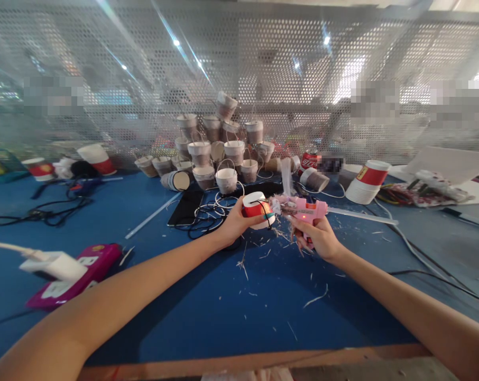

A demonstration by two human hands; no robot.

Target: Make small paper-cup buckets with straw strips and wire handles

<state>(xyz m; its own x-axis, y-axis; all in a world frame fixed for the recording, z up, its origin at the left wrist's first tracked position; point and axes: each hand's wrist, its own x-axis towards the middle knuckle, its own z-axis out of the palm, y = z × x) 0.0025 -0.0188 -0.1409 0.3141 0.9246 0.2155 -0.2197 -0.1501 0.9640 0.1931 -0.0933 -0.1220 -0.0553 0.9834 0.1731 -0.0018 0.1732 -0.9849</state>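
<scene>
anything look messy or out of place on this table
Yes: thin whitish strands litter the blue table under the left hand and right hand, and wisps hang from the pink glue gun beside the small red cup. Behind, the cup pile is jumbled, several lying on their sides.

- Paper cup (255, 207): red body, white rim, dark line across it.
- Hot glue gun (309, 210): pale pink, small red light glowing on its side.
- Tabletop (223, 312): deep blue, orange-brown front edge, flecked with whitish glue strands (314, 299).
- Power strip (79, 272): magenta casing, white socket faces; plug (53, 263) white.
- Cup pile (215, 153): white rims, grey-brown bodies.
- Cup stack (366, 182): white with red band and yellow mark.
- Drink can (310, 160): red, white lettering.
- Phone (186, 207): black.
- Cable (45, 211): black.
- Perforated screen (263, 63): silver-grey, regular pattern of small round holes.
</scene>
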